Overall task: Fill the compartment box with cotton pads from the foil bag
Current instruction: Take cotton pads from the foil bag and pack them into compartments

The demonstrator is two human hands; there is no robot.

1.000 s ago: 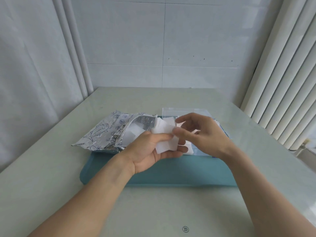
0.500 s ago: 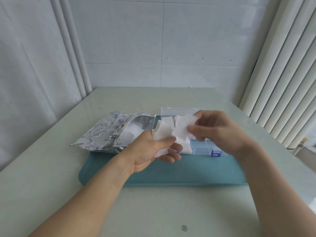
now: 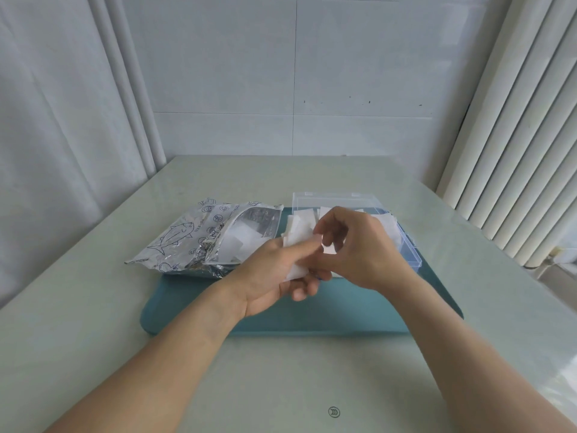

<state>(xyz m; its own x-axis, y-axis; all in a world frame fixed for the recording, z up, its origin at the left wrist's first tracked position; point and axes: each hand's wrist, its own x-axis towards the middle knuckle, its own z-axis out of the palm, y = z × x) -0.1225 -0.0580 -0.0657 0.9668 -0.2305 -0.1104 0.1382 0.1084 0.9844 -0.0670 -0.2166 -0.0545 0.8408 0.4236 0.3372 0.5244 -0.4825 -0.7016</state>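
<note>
Over the near half of a teal mat [image 3: 193,314] on a pale table [image 3: 93,354], a person's left hand [image 3: 268,278] lay palm-up, fingers curled around a small stack of white cotton pads [image 3: 298,237]. The right hand [image 3: 356,251], just beside it, was half-closed, its thumb and forefinger pinching at the stack's top pad. Behind the hands on the mat, a clear compartment box [image 3: 409,248] stood open with pads inside. Left of the box, the opened foil bag [image 3: 199,242] lay flat, more pads showing at its mouth.
</note>
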